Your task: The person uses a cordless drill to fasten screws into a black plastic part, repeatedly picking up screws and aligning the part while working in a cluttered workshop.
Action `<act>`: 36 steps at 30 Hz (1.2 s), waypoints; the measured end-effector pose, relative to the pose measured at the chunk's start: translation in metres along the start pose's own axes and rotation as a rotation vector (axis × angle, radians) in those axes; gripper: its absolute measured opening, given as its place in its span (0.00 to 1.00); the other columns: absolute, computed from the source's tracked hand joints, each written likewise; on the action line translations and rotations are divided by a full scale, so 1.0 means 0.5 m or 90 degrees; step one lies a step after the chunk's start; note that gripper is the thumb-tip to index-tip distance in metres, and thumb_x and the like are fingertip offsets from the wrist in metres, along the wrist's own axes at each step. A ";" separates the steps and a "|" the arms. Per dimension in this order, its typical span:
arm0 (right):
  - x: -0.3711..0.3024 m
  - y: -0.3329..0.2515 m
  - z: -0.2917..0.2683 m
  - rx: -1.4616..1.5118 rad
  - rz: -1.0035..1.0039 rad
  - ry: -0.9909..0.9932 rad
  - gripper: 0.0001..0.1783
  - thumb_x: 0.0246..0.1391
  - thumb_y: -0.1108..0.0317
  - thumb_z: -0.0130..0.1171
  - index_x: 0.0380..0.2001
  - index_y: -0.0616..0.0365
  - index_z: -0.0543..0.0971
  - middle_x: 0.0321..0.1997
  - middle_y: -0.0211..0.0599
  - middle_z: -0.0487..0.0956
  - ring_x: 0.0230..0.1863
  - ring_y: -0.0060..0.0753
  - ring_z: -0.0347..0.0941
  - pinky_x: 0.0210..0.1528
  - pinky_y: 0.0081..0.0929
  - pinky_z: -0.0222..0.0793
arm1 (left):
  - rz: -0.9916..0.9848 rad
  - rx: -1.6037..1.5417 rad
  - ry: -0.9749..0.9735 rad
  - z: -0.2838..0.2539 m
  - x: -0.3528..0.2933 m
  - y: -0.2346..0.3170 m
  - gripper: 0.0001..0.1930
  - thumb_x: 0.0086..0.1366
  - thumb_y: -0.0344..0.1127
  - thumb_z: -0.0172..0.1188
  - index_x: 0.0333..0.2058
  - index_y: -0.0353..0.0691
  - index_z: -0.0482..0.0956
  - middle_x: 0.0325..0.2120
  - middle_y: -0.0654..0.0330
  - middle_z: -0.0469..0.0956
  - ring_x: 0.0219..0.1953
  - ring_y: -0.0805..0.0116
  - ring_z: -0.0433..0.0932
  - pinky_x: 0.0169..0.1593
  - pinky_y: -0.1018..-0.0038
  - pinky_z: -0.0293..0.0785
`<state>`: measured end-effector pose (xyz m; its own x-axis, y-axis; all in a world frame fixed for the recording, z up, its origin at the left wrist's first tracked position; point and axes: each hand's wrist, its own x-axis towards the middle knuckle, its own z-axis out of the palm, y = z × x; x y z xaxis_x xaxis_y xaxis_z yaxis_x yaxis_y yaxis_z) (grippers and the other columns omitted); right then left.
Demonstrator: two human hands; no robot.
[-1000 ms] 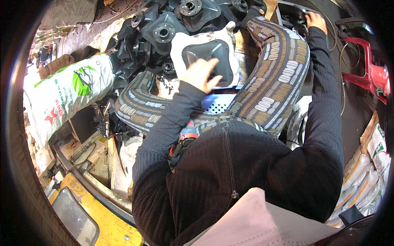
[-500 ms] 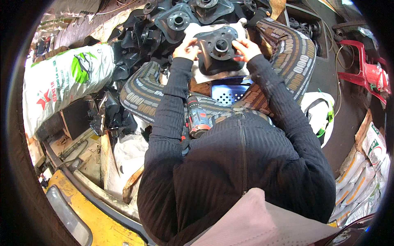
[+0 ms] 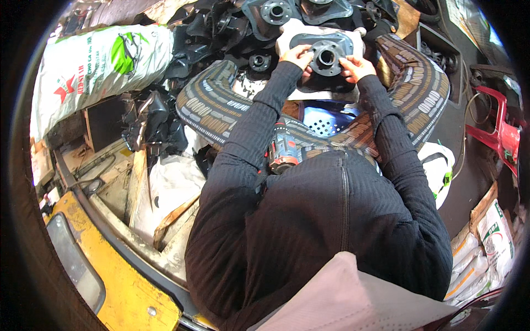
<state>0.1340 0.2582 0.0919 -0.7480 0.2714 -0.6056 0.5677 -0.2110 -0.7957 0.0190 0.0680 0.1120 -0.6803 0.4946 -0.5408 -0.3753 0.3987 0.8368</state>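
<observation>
My left hand (image 3: pixel 298 57) and my right hand (image 3: pixel 359 68) are closed on opposite sides of a dark round metal flange (image 3: pixel 319 67) with a raised central bore and small holes around it. Beneath it lies a black square-shaped plate (image 3: pixel 338 84) with rounded corners; whether the two touch, I cannot tell. A white, lumpy support (image 3: pixel 358 43) between my knees carries the plate. On my lap, below my left forearm, rests a red and grey power drill (image 3: pixel 284 150). Left of my left hand is another small flange (image 3: pixel 259 62).
Black plates with flanges (image 3: pixel 264 17) are heaped beyond my hands. A large white printed sack (image 3: pixel 99 71) lies at left, above a yellow machine panel (image 3: pixel 118 259). Under the support is a blue perforated plastic piece (image 3: pixel 326 122). A red plastic chair (image 3: pixel 497 132) stands at right.
My fingers have moved inward from around the plate onto the flange's rim. The whole view has shifted, so the scene sits further right and higher.
</observation>
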 end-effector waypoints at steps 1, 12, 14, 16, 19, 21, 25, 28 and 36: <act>0.006 0.005 -0.003 -0.034 0.040 0.033 0.24 0.48 0.56 0.63 0.44 0.60 0.73 0.28 0.27 0.76 0.22 0.15 0.69 0.21 0.14 0.64 | 0.004 0.006 0.008 0.004 0.004 0.001 0.20 0.60 0.33 0.56 0.51 0.41 0.70 0.28 0.59 0.74 0.21 0.73 0.75 0.23 0.76 0.77; -0.186 -0.073 -0.321 -0.019 -0.495 0.361 0.18 0.57 0.70 0.47 0.50 0.68 0.69 0.47 0.51 0.74 0.47 0.35 0.72 0.49 0.31 0.67 | 0.043 0.067 0.177 -0.025 0.000 -0.002 0.28 0.55 0.43 0.62 0.53 0.42 0.67 0.34 0.55 0.77 0.21 0.73 0.76 0.21 0.78 0.73; -0.198 0.022 -0.447 -0.171 -0.311 0.510 0.19 0.56 0.68 0.47 0.49 0.66 0.70 0.48 0.53 0.74 0.49 0.38 0.71 0.50 0.33 0.66 | 0.177 0.183 0.231 -0.041 0.002 0.001 0.27 0.55 0.40 0.62 0.52 0.40 0.67 0.31 0.55 0.77 0.20 0.73 0.77 0.20 0.77 0.73; -0.200 0.169 -0.521 -0.552 0.008 0.332 0.22 0.51 0.65 0.52 0.50 0.59 0.71 0.48 0.49 0.75 0.51 0.41 0.71 0.53 0.31 0.64 | 0.189 0.076 0.209 -0.057 -0.002 0.001 0.20 0.55 0.31 0.62 0.47 0.40 0.70 0.29 0.58 0.78 0.21 0.71 0.77 0.22 0.74 0.74; -0.200 0.394 -0.532 -0.604 0.158 0.172 0.26 0.47 0.58 0.54 0.52 0.50 0.71 0.51 0.42 0.74 0.53 0.41 0.69 0.55 0.32 0.63 | 0.098 0.070 0.100 -0.097 -0.016 -0.003 0.23 0.59 0.34 0.58 0.53 0.42 0.65 0.36 0.57 0.77 0.28 0.66 0.78 0.30 0.70 0.77; -0.201 0.492 -0.499 -0.553 0.204 0.246 0.27 0.48 0.53 0.53 0.53 0.47 0.70 0.53 0.39 0.73 0.54 0.40 0.68 0.55 0.34 0.63 | -0.042 -0.103 0.058 -0.110 -0.019 0.003 0.26 0.60 0.37 0.56 0.56 0.42 0.62 0.38 0.55 0.76 0.31 0.65 0.77 0.34 0.68 0.78; -0.184 0.505 -0.443 -0.588 0.157 0.317 0.26 0.48 0.57 0.56 0.52 0.46 0.71 0.52 0.40 0.73 0.54 0.41 0.68 0.56 0.36 0.63 | 0.053 0.022 0.223 -0.085 -0.061 0.008 0.27 0.58 0.34 0.58 0.55 0.39 0.62 0.32 0.57 0.75 0.21 0.73 0.73 0.22 0.76 0.73; -0.193 0.466 -0.419 -0.566 0.227 0.380 0.22 0.47 0.58 0.58 0.47 0.50 0.73 0.47 0.40 0.76 0.50 0.42 0.71 0.50 0.40 0.68 | 0.062 0.002 0.254 -0.066 -0.078 0.023 0.22 0.59 0.33 0.57 0.52 0.39 0.65 0.32 0.60 0.74 0.22 0.74 0.73 0.22 0.80 0.71; -0.124 0.482 -0.417 -0.604 0.406 0.254 0.32 0.40 0.51 0.65 0.47 0.57 0.71 0.48 0.42 0.75 0.49 0.43 0.72 0.50 0.39 0.69 | 0.070 0.038 0.266 -0.031 -0.072 0.017 0.21 0.60 0.32 0.55 0.52 0.38 0.66 0.28 0.61 0.73 0.22 0.75 0.72 0.23 0.81 0.70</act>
<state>0.3885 0.3862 -0.0630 -0.1778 0.6757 -0.7154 0.9471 0.3148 0.0620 0.0307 0.0415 0.1398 -0.9153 0.1857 -0.3574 -0.2581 0.4107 0.8745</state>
